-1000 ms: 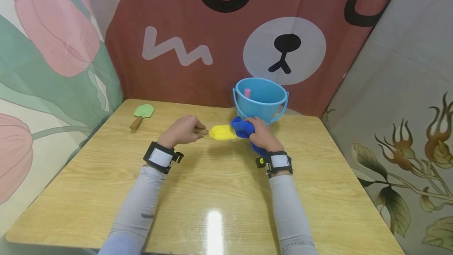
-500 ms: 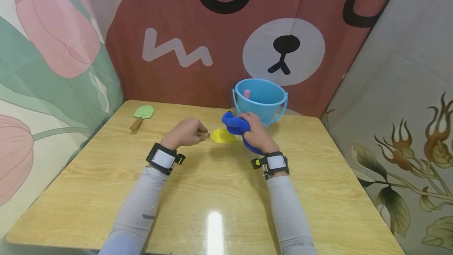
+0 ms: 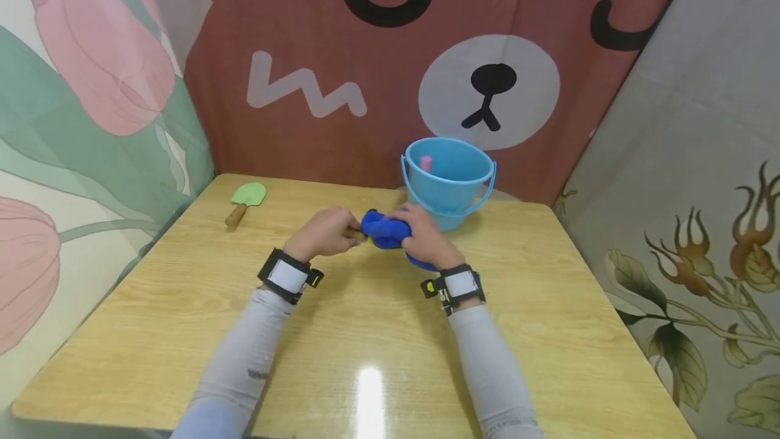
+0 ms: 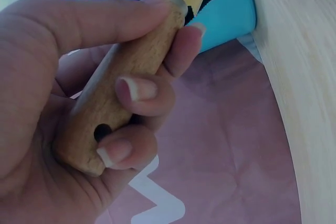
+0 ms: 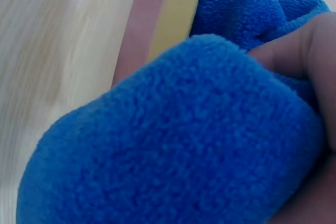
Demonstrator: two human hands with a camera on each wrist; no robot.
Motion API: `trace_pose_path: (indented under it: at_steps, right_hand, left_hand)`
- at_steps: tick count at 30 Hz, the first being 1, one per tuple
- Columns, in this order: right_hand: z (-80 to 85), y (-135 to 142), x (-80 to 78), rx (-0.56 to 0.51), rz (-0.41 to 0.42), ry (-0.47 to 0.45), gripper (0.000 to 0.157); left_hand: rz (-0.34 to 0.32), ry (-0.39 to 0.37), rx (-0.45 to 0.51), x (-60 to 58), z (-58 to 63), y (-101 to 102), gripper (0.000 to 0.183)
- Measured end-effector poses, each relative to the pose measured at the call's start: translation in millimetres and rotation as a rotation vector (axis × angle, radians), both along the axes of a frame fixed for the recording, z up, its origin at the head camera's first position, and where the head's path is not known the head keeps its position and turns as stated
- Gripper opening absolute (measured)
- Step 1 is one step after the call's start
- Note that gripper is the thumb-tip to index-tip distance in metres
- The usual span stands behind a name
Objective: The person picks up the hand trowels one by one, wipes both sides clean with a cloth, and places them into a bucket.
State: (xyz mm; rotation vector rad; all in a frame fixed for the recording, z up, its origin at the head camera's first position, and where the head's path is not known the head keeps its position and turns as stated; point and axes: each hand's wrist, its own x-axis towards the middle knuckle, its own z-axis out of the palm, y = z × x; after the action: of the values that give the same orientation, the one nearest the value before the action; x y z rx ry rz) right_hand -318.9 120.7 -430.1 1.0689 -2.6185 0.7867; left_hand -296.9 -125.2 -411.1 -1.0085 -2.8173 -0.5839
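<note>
My left hand (image 3: 329, 232) grips the wooden handle (image 4: 126, 64) of a small yellow toy shovel, thumb along the top and fingers curled round beneath. A blue towel (image 3: 385, 230) is bunched in my right hand (image 3: 429, 242), close to the left hand over the middle of the table. In the head view the towel covers the shovel's blade. A strip of the yellow blade (image 5: 176, 17) shows beside the plush folds in the right wrist view.
Behind my right hand stands a light blue bucket (image 3: 447, 190) with a pink cylindrical end (image 3: 426, 163) showing inside. A green shovel (image 3: 248, 194) with a wooden handle lies at the table's back left. A printed curtain (image 3: 305, 141) hangs behind the table (image 3: 341, 358).
My right hand has moved left with the towel along the yellow blade, up to the left hand. The left hand keeps its grip and shifts slightly right and down.
</note>
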Motion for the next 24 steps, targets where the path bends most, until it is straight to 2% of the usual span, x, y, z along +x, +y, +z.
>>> trace_pose_path:
  at_steps: [6,12,17,24]
  right_hand:
    - [-4.2,-4.2,1.1,0.069,-0.007,-0.052,0.056]
    - [-5.9,-2.3,0.8,0.114,-0.012,-0.094,0.057]
    - [-5.5,0.2,-0.7,0.139,-0.022,-0.111,0.059]
    - [-6.3,4.9,-0.7,0.149,-0.042,-0.136,0.054]
  left_hand:
    - [0.004,0.014,0.002,0.3,-0.9,-1.1,0.014]
    - [0.014,-0.005,-0.007,1.5,0.7,-2.3,0.014]
    - [0.014,0.0,-0.009,0.7,0.9,-3.2,0.019]
    - [0.016,0.0,-0.007,-0.3,0.0,-3.9,0.021]
